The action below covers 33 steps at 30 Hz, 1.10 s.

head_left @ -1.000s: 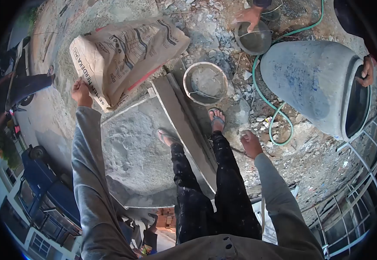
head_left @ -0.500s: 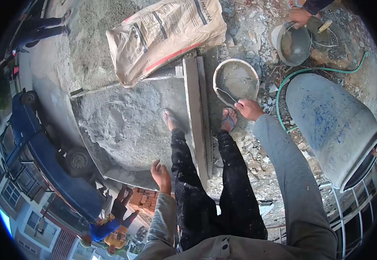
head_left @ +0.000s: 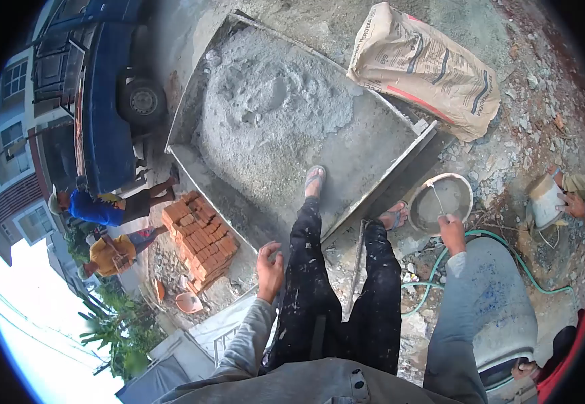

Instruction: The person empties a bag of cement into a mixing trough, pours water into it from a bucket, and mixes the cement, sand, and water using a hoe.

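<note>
My right hand (head_left: 452, 233) is closed on the wire handle (head_left: 437, 196) of a round bucket (head_left: 469, 194) with a pale rim. Grey wet material shows inside the bucket, which stands on the ground beside my right foot (head_left: 394, 215). My left hand (head_left: 270, 271) hangs empty near my left thigh, fingers loosely bent and apart. Below it lies the near edge of a wide mixing trough (head_left: 228, 214). A mound of grey mix (head_left: 265, 101) fills much of the trough, and my left foot (head_left: 314, 180) stands inside it.
A paper cement bag (head_left: 427, 67) lies at the trough's far corner. To the right are a green hose (head_left: 531, 273), a large grey drum (head_left: 504, 296) and a co-worker's hands on another bucket (head_left: 546, 202). Stacked bricks (head_left: 201, 239), two people and a blue truck (head_left: 107, 101) are left.
My view has swung round, bringing the whole trough and brick stack into sight. The right hand keeps its hold on the bucket handle. A co-worker's bucket is now tipped over in their hands.
</note>
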Each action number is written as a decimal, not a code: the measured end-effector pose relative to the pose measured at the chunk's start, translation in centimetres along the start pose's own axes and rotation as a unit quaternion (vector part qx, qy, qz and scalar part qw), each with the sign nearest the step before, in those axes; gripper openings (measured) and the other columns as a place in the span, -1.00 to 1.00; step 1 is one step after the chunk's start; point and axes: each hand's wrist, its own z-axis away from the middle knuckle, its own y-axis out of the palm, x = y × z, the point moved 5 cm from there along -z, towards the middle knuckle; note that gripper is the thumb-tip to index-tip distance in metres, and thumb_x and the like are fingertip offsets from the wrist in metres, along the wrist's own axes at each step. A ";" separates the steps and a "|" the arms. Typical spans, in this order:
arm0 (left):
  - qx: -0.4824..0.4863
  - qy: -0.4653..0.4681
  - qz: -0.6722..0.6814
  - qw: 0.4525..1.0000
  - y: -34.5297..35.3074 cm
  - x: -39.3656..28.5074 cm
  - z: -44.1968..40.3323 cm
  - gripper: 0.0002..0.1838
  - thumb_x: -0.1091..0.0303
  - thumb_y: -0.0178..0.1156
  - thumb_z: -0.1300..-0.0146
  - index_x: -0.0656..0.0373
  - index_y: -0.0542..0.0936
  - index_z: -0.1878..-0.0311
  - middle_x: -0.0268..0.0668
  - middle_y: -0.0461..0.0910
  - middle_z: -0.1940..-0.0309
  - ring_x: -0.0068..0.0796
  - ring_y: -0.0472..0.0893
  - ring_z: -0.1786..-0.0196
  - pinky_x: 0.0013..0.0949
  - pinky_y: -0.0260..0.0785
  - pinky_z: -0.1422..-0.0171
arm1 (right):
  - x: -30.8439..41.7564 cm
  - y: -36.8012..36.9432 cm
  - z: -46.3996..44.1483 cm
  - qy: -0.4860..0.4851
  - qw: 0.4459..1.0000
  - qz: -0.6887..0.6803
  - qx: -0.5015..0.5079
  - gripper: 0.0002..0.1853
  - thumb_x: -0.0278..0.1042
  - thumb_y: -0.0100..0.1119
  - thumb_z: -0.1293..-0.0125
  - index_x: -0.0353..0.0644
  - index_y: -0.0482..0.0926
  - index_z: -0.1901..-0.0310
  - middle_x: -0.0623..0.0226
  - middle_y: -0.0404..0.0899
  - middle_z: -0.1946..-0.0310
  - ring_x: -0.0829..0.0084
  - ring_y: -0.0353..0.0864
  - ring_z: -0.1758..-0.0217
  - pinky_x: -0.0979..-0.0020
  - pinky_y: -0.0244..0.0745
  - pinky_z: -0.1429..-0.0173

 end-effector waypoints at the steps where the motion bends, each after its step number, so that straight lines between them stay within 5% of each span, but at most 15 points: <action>1: -0.014 -0.019 0.018 1.000 0.1 0.0 0.6 -0.77 0.52 0.05 -0.18 0.20 0.53 0.08 -0.18 0.47 -0.03 -0.32 0.46 -0.14 -0.31 0.44 -0.03 | 0.5 -0.2 1.1 -0.028 0.999 -0.009 -0.019 -0.61 -0.11 0.08 -0.17 -0.39 0.53 0.36 -0.19 0.53 0.28 -0.17 0.48 0.17 0.04 0.36 0.08; 6: 0.029 -0.063 0.165 0.984 2.9 -1.2 1.9 -0.81 0.50 0.03 -0.27 0.24 0.52 0.07 -0.26 0.56 0.13 -0.41 0.57 0.02 -0.38 0.41 -0.05 | 9.0 -1.7 8.2 -0.035 0.998 -0.005 -0.052 -0.59 -0.11 0.08 -0.19 -0.44 0.50 0.34 -0.19 0.52 0.35 -0.19 0.47 0.26 0.07 0.35 0.13; 9: 0.168 -0.078 0.213 0.959 5.9 -2.2 2.7 -0.80 0.46 0.03 -0.31 0.27 0.49 0.03 -0.29 0.55 0.14 -0.50 0.53 0.03 -0.43 0.34 -0.11 | 14.9 -1.8 12.7 0.003 0.993 -0.110 -0.032 -0.65 -0.18 0.11 -0.21 -0.42 0.48 0.32 -0.04 0.53 0.40 0.02 0.52 0.34 0.18 0.38 0.18; 11: 0.228 -0.076 0.235 0.942 7.0 -2.9 3.0 -0.82 0.45 0.05 -0.32 0.25 0.50 0.05 -0.31 0.55 0.14 -0.53 0.54 0.04 -0.45 0.36 -0.07 | 17.7 -0.4 15.5 0.066 0.962 -0.266 -0.007 -0.77 -0.27 0.12 -0.23 -0.31 0.47 0.33 0.29 0.46 0.52 0.45 0.42 0.48 0.41 0.35 0.34; 12: 0.236 -0.072 0.244 0.938 7.3 -2.9 3.2 -0.82 0.44 0.06 -0.32 0.24 0.51 0.05 -0.33 0.56 0.15 -0.55 0.54 0.06 -0.45 0.37 -0.06 | 20.0 -0.4 16.5 0.066 0.964 -0.258 -0.011 -0.77 -0.27 0.12 -0.23 -0.31 0.47 0.33 0.29 0.46 0.52 0.45 0.42 0.48 0.41 0.35 0.34; 15: 0.271 -0.068 0.262 0.924 6.3 -3.1 3.3 -0.82 0.45 0.06 -0.32 0.25 0.50 0.05 -0.33 0.56 0.15 -0.54 0.54 0.07 -0.44 0.38 -0.06 | 26.9 0.7 19.6 0.110 0.890 -0.439 0.049 -0.90 -0.35 0.08 -0.27 -0.13 0.42 0.36 0.61 0.25 0.59 0.79 0.12 0.62 0.64 0.11 0.49; 21: 0.227 -0.092 0.305 0.920 0.8 2.2 1.1 -0.83 0.51 0.03 -0.33 0.28 0.47 0.04 -0.29 0.57 0.14 -0.53 0.54 0.03 -0.47 0.33 -0.13 | 30.6 6.0 14.6 0.105 0.817 -0.563 0.066 -0.83 -0.37 0.09 -0.23 -0.05 0.35 0.49 0.62 0.17 0.63 0.71 0.10 0.64 0.57 0.14 0.49; 28: 0.102 -0.149 0.349 0.920 -5.5 9.0 -2.0 -0.83 0.52 0.00 -0.34 0.31 0.46 0.03 -0.29 0.56 0.15 -0.54 0.53 0.02 -0.50 0.32 -0.14 | 30.6 20.9 1.5 0.124 0.830 -0.540 0.070 -0.81 -0.34 0.15 -0.15 0.00 0.33 0.51 0.60 0.13 0.68 0.64 0.13 0.66 0.42 0.22 0.49; 33: 0.168 -0.105 0.271 0.942 -1.7 9.0 -6.5 -0.79 0.52 0.02 -0.30 0.30 0.46 0.01 -0.20 0.59 0.14 -0.47 0.57 0.05 -0.45 0.37 -0.08 | 29.8 28.1 -5.2 0.201 0.817 -0.540 0.004 -0.78 -0.34 0.20 -0.11 -0.04 0.31 0.52 0.53 0.14 0.69 0.57 0.16 0.68 0.40 0.26 0.49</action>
